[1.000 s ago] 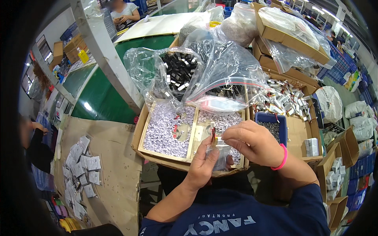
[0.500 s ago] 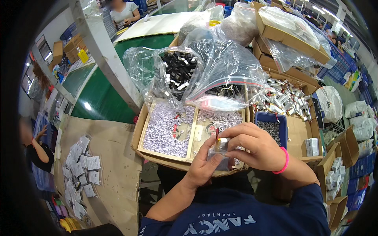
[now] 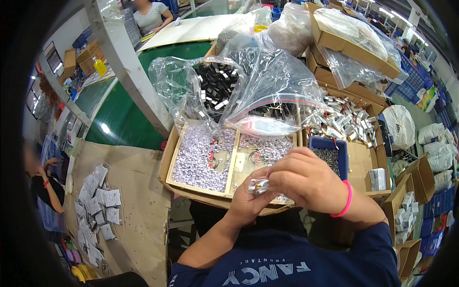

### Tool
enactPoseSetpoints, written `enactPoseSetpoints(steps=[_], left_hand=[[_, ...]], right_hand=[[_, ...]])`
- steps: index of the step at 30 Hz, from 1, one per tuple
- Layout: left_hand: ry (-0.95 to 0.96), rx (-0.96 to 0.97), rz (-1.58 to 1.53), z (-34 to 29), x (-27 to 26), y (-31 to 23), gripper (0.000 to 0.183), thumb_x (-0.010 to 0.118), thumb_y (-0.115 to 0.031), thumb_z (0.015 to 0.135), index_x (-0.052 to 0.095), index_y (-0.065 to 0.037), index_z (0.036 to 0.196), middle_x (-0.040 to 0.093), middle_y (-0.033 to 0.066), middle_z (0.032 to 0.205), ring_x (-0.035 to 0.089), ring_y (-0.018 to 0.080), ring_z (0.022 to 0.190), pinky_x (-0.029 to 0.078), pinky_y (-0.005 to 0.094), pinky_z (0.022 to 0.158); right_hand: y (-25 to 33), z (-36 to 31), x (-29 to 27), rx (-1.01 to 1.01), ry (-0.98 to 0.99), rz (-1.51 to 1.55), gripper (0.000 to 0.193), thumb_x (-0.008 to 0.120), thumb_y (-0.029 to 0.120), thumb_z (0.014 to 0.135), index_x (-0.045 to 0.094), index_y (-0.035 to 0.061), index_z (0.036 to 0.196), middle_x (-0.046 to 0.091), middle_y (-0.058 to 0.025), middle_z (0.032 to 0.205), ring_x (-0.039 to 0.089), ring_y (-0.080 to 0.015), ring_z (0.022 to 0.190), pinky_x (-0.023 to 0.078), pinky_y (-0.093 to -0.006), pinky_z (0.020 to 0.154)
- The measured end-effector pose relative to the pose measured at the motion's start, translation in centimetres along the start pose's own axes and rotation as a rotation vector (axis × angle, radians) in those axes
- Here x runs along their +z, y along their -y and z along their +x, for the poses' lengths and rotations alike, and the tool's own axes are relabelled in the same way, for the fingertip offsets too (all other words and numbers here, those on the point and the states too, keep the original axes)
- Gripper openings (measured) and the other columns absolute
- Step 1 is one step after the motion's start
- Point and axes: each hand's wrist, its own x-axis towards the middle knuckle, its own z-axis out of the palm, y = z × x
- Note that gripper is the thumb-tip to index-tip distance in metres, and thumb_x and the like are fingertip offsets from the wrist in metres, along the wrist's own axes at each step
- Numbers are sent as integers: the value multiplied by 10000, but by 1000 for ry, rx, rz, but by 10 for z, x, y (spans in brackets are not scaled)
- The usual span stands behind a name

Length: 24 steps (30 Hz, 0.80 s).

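Since the earlier frame, the small silver part [image 3: 258, 187] has been tipped over: the upright position in which it was held, red wires upward, is replaced by a lying one, and the right hand [image 3: 306, 179] has been brought in closer over it. The part is now held in the left hand [image 3: 245, 203], gripped narrowly between thumb and fingers, in front of the body and over the near edge of the wooden tray [image 3: 234, 162]. By the right hand the fingers are bent together and pressed close to the part's right end; whether anything is pinched there cannot be told, since the tips are hidden. A pink wristband [image 3: 343, 198] is worn on the right wrist.

Both compartments of the tray are strewn with small white pieces [image 3: 201, 160]. Beyond it, black parts [image 3: 217, 86] are held in an opened clear bag [image 3: 167, 79]. To the right, small metal pieces [image 3: 326, 160] are contained in a blue bin [image 3: 344, 165], and silver parts with wires [image 3: 342, 122] are heaped in a carton [image 3: 361, 165]. On the table [image 3: 141, 201] at the left, flat packets [image 3: 98, 205] are piled loosely
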Motion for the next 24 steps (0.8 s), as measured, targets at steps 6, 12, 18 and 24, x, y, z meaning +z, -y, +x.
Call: enactPoseSetpoints(steps=[6, 12, 18, 24], left_hand=[[-106, -20, -33, 0, 1, 2, 457, 623, -32, 875, 430, 4, 1287, 567, 68, 1115, 553, 127, 1028, 459, 264, 892], [-122, -79, -192, -1, 0, 2, 395, 615, -17, 876, 473, 11, 1243, 575, 69, 1104, 569, 127, 993, 477, 263, 868], [-40, -64, -166, -2, -4, 4, 366, 619, -91, 893, 495, 13, 1221, 605, 50, 990, 589, 112, 854, 491, 248, 771], [-52, -354, 57, -6, -5, -2, 324, 591, -106, 907, 524, -29, 1214, 612, 18, 926, 561, 83, 767, 471, 228, 707]], right_hand=[[-4, 1, 8, 26, -42, 130, 246, 668, 69, 712, 595, 62, 947, 545, -91, 1085, 550, -287, 887, 440, -373, 809], [-6, -1, 7, 51, -26, 59, 212, 687, 109, 746, 594, 88, 936, 593, -61, 982, 572, -248, 909, 413, -400, 885], [-12, 4, 4, 97, 4, 218, 240, 681, 113, 781, 615, 83, 1009, 625, -75, 918, 586, -256, 896, 437, -380, 843], [-22, 9, -1, 135, 159, 171, 204, 659, 167, 818, 653, 70, 997, 628, -94, 881, 599, -275, 849, 471, -363, 757]])
